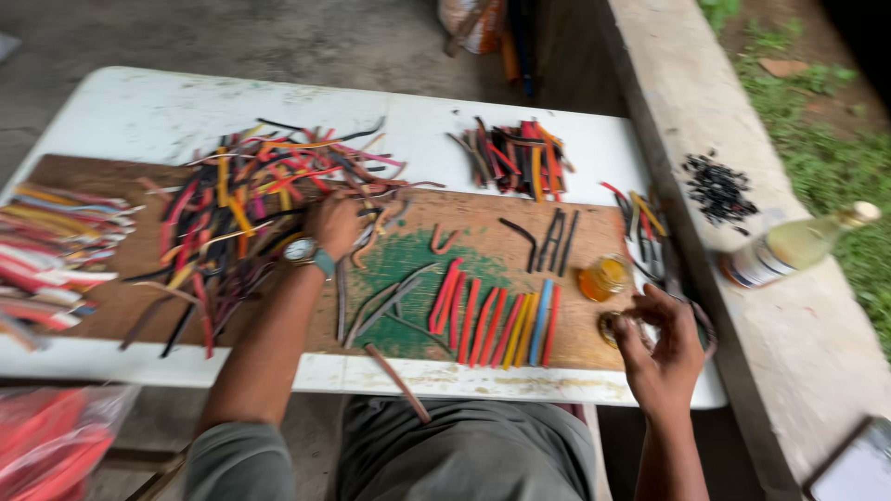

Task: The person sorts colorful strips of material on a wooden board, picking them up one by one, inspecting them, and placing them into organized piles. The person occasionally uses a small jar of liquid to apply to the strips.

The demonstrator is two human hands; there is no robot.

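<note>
**Hands on the strip board: right at the lid, left in the pile**

Our right hand (661,345) sits nearest, at the front right corner of the white table (121,116). Fingers curled around a small round brass-coloured lid (613,327), pinched at its edge. Just beyond it, a small open jar (604,276) of amber liquid stands on the wooden board (594,343), near the hand but not touching it.

Left of the jar, a neat row of sorted strips (497,320) lies side by side: red, yellow, one blue. They rest partly on a green painted patch (404,269) of the board. One brownish strip (397,380) hangs over the table's front edge.

Our left hand (334,223), wristwatch (303,250) on, reaches further in. It is clenched on strips at the edge of the big loose pile (251,190); motion blur hides which ones exactly.

Far left, a blurred stack of longer coloured strips (51,250). Bottom left, a clear bag (51,436) with red contents, below the table.

Further back, a second smaller bundle (515,158) near the table's far edge. A few dark strips (552,239) lie between it and the jar.

On the concrete ledge (798,353) to the right: a bottle (798,246) lying tilted with pale yellow liquid, and beyond it a scatter of black bits (719,190).
</note>
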